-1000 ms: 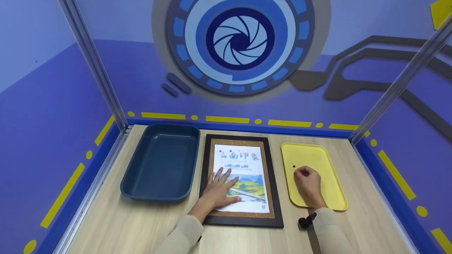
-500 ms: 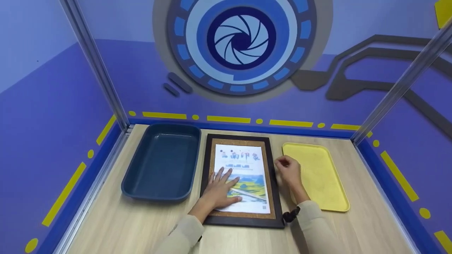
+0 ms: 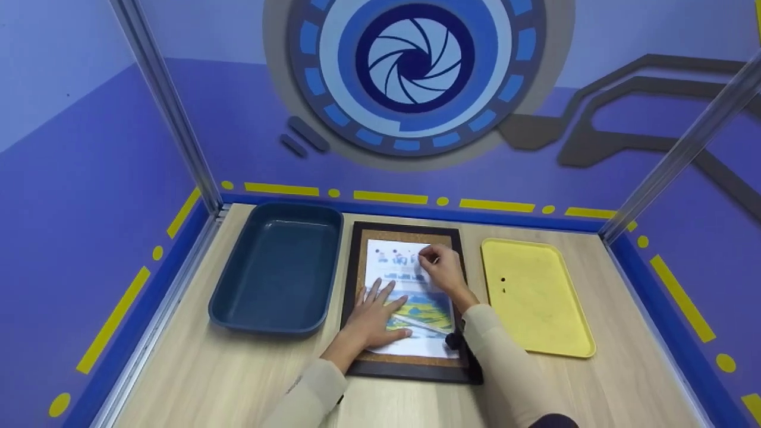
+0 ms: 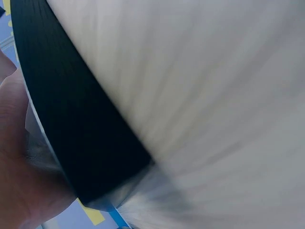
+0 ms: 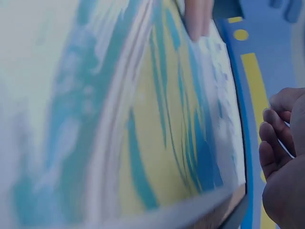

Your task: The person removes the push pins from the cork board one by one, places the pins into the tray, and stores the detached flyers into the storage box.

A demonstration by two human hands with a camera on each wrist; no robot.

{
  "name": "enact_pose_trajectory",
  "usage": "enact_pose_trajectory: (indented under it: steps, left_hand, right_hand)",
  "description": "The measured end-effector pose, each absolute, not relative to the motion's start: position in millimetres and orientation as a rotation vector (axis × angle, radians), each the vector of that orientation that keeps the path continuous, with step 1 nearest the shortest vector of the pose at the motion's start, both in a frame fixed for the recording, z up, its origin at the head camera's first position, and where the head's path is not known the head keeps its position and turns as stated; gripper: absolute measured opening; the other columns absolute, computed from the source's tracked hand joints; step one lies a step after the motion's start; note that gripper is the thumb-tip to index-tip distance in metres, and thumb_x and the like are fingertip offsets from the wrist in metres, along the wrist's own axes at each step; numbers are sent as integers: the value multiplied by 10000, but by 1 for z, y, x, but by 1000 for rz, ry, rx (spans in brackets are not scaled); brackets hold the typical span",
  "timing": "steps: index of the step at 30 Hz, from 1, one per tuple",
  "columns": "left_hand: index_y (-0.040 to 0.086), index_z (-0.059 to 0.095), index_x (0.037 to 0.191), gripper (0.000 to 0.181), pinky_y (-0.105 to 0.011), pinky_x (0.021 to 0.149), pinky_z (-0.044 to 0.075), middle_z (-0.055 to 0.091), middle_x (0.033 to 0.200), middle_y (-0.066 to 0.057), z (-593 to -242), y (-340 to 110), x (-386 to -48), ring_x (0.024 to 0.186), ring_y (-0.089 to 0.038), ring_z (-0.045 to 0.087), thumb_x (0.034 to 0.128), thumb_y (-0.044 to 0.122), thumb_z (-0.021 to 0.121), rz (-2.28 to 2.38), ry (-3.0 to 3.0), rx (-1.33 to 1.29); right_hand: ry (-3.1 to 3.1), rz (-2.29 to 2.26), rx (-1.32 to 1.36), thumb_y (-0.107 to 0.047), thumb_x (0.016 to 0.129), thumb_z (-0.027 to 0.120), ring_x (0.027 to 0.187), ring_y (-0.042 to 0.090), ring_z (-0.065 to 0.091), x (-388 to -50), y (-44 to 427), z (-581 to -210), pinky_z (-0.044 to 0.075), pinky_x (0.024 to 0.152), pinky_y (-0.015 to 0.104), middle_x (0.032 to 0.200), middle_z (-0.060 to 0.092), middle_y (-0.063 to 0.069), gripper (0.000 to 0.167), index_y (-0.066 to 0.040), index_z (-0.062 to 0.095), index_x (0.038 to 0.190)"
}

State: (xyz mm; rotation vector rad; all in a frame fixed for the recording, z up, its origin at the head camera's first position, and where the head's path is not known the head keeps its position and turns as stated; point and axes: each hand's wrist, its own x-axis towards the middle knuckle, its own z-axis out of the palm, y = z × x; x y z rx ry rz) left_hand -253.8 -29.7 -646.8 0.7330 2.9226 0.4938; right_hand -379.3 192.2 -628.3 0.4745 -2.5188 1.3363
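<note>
Pale wood tabletop [image 3: 190, 368] carries a printed sheet [image 3: 423, 306] directly under the left hand [image 3: 376, 321], fingers spread; beyond it, the right hand [image 3: 446, 270] has its fingertips together (on what, if anything, I cannot tell), yellow tray [image 3: 541, 312] to its right.

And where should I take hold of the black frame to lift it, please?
Probably by the near border of the black frame, from the person's side: the frame lies flat, no tray stands before that straight edge, while the blue tray crowds its left side.
</note>
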Motion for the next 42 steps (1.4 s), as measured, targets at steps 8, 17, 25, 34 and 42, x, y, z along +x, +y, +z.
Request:
enact_pose_trajectory:
  steps: [8, 17, 25, 34, 42]
  left_hand:
    - [289, 448, 1633, 814, -651, 1269, 87, 204, 1763, -92, -643, -32, -253, 1620, -412, 103, 960, 730, 573, 505, 2923, 725]
    - [295, 452, 1630, 825, -661, 1264, 93, 215, 1762, -84, -635, -31, -256, 1620, -409, 104, 950, 745, 578, 457, 2919, 697]
    - [268, 478, 1617, 800, -667, 1260, 107, 245, 1750, -110, -631, -30, -255, 1613, -426, 131, 957, 697, 621, 495, 2905, 723]
    - [310, 433, 1638, 814, -631, 1276, 98, 211, 1763, -75, -634, -27, -251, 1622, -394, 111, 960, 737, 576, 461, 2893, 708]
    - [313, 429, 1640, 824, -629, 1277, 94, 211, 1763, -73, -633, -29, -251, 1624, -392, 106, 958, 757, 555, 448, 2893, 696]
  right_hand:
    - [-2614, 1229, 608, -51, 939, 768, 765, 171, 648, -396, 157, -629, 552, 706, 356, 823, 698, 28, 69, 10, 775, 970]
    - [-2696, 1176, 529, -49, 930, 783, 839, 234, 686, -414, 136, -628, 588, 787, 435, 888, 721, 86, 86, 9, 778, 993]
    - [-2763, 1170, 447, -59, 939, 763, 839, 229, 689, -417, 134, -638, 583, 801, 436, 887, 732, 70, 42, -29, 783, 959]
    - [-2804, 1103, 346, -82, 928, 793, 815, 225, 678, -417, 131, -643, 579, 788, 424, 860, 727, 56, 38, -51, 775, 914]
    - [-2828, 1082, 266, -87, 931, 777, 773, 211, 666, -421, 123, -639, 572, 753, 431, 824, 722, 38, 64, -78, 763, 869]
